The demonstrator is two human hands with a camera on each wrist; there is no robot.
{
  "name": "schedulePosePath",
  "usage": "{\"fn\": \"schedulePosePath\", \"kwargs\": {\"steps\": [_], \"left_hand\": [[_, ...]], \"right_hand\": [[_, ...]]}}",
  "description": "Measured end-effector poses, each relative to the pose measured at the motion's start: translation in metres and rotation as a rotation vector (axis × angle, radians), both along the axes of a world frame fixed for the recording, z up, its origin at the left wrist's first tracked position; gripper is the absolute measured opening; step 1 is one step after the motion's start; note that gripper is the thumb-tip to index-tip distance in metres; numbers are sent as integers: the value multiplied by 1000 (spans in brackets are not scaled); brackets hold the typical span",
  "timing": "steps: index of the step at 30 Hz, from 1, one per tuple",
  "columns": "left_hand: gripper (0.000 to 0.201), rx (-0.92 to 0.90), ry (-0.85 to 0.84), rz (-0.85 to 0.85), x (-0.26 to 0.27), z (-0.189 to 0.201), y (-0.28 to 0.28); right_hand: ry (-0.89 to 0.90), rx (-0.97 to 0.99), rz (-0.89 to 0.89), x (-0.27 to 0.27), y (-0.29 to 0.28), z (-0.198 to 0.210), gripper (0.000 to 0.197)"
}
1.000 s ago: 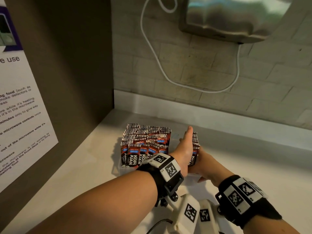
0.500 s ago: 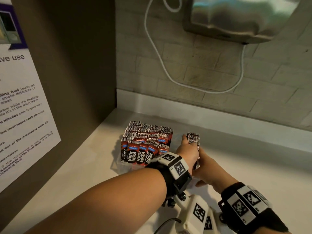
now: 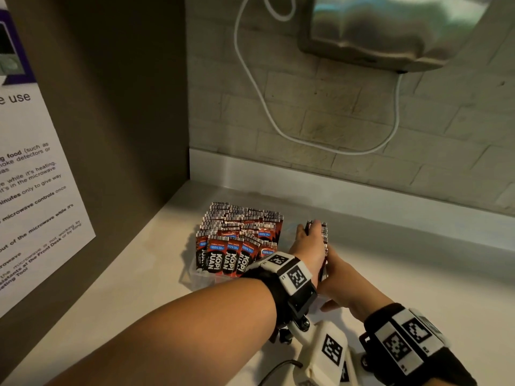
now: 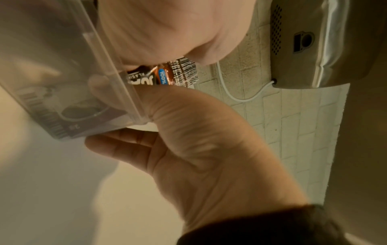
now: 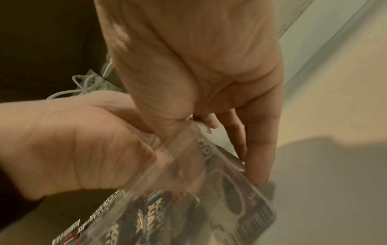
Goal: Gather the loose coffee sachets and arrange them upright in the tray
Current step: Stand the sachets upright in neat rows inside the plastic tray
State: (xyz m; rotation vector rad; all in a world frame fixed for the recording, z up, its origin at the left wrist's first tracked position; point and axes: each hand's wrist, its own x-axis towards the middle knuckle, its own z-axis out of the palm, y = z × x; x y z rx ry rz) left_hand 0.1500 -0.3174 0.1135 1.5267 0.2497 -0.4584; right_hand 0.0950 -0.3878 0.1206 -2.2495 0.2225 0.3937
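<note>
A clear plastic tray (image 3: 195, 277) on the counter holds several red and black coffee sachets (image 3: 231, 246) standing upright in its left part. A bundle of sachets (image 3: 323, 235) stands at the tray's right side. My left hand (image 3: 308, 243) has its fingers curled over the bundle's top and its palm against the bundle's left face. My right hand (image 3: 345, 280) is beside it: in the wrist views its thumb (image 4: 146, 102) reaches inside the clear wall (image 5: 165, 159) and its fingers (image 5: 251, 162) lie along the outside. The bundle (image 4: 173, 73) shows between the two hands.
A dark side panel with a paper notice (image 3: 33, 190) stands at the left. On the tiled back wall hang a steel appliance (image 3: 390, 29) and a looping white cable (image 3: 256, 87). A raised ledge (image 3: 362, 196) runs along the back. Bare counter (image 3: 133, 291) lies around the tray.
The bundle has gone down between the hands at the tray's right side. My left hand's fingers, straight a second ago, now curl over the bundle's top.
</note>
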Motion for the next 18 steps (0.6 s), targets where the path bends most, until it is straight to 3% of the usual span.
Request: {"fn": "schedulePosePath", "kwargs": {"steps": [3, 7, 12, 14, 16, 18], "left_hand": [[75, -26, 39, 48, 4, 7, 0], [56, -16, 50, -32, 10, 13, 5], [58, 37, 14, -86, 9, 17, 6], [75, 42, 45, -42, 12, 14, 4], [108, -7, 95, 18, 35, -12, -5], [115, -14, 91, 16, 42, -29, -7]], "right_hand": [[-29, -1, 19, 0, -2, 0, 92], [-68, 20, 43, -1, -5, 1, 88], [-57, 59, 12, -2, -4, 1, 91], [-54, 49, 1, -2, -4, 0, 90], [-36, 44, -21, -4, -3, 2, 89], [-10, 45, -39, -5, -3, 4, 94]]}}
